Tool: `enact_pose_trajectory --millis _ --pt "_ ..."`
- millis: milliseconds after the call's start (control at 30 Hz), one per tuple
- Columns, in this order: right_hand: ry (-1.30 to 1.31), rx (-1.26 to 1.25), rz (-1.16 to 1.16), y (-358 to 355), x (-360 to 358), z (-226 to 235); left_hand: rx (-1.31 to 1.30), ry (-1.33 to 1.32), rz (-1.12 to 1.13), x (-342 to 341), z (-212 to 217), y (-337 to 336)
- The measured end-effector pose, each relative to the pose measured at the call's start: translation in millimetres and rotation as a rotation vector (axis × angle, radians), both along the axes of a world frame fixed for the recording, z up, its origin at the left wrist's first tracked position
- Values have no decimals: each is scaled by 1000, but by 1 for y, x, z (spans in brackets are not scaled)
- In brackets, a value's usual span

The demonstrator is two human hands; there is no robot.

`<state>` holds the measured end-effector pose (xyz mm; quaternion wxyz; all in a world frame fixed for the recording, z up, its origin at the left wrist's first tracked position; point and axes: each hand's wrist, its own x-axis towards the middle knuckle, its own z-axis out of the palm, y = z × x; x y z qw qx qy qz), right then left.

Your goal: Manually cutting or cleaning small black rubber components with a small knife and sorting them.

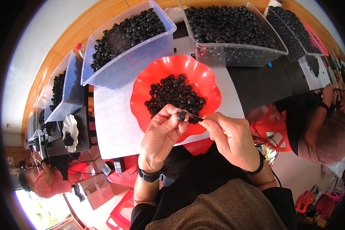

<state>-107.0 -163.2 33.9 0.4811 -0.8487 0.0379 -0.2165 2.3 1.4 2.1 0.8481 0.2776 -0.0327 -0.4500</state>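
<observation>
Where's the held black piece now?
Head view, near centre: the black piece is pinched in the left hand, over the red bowl's near side, left of the right hand.

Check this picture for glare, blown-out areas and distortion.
Head view: fisheye bows the wood-toned strip and leaves black corners; head view, lower left: the bright opening is largely blown out; head view, centre: glossy highlights on the red scalloped bowl.
</observation>
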Motion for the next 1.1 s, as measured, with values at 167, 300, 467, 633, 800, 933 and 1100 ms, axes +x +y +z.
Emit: enact_pose_trajectory --millis 167,300,467,633,800,933,1100 --pt "34 -19 10 2 0 0 24 -33 82 -4 1 -1" --pt "55 27 54 5 -1 -3 -12 -95 50 -2 -3 -1" --pt "60 69 6 1 -1 -3 31 -86 138 -6 1 -5" --pt "28 -47 -41 4 -1 -1 58 -122 146 -8 4 -5" --pt "-25 -105 -23 11 -3 -9 64 -164 156 -7 3 -8" --pt "-59 -160 -110 7 2 -8 57 -123 165 -5 1 -8" --pt "-85 -188 -52 13 -1 -9 48 -90 164 -2 1 -11"
